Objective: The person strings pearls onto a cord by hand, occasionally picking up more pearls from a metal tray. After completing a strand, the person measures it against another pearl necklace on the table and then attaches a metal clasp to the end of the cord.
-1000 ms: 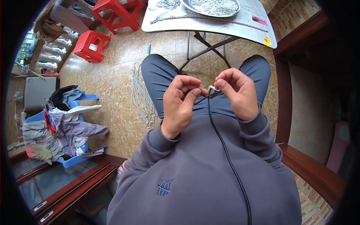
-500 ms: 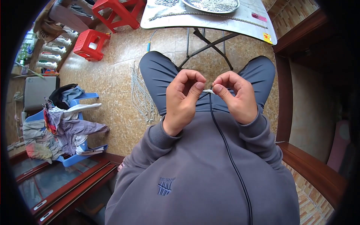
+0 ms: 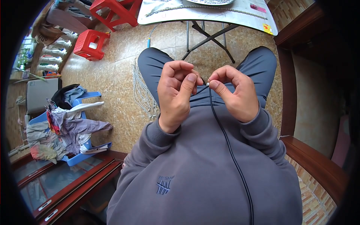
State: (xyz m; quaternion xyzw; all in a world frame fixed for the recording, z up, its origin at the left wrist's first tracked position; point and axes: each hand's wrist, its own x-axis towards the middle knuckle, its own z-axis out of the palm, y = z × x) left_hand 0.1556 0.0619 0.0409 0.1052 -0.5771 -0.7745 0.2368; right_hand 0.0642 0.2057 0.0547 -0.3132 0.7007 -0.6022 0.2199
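Above my lap, my right hand (image 3: pixel 237 92) pinches a small white piece (image 3: pixel 208 84) between thumb and forefinger. The piece is too small to name. Close beside it on the left is my left hand (image 3: pixel 175 93), its fingers curled in and its thumb against them. Whether anything lies in that grip is hidden. A thin black cord (image 3: pixel 227 140) runs from just below the white piece down over the grey sweatshirt (image 3: pixel 202 165). The dark trousers (image 3: pixel 258 71) show behind both hands.
Ahead stands a folding table (image 3: pixel 225 18) with a tray (image 3: pixel 212 1), a beaded strand (image 3: pixel 210 6) and a pink item (image 3: pixel 258 8). Silvery chains (image 3: pixel 140 92) lie on the floor. Red stools (image 3: pixel 90 45) and a blue chair heaped with clothes (image 3: pixel 71 129) are leftward.
My left hand has moved slightly left and up, away from my right. The white strip that spanned both hands now shows only as a small bit at my right fingertips. The view has tilted down slightly.
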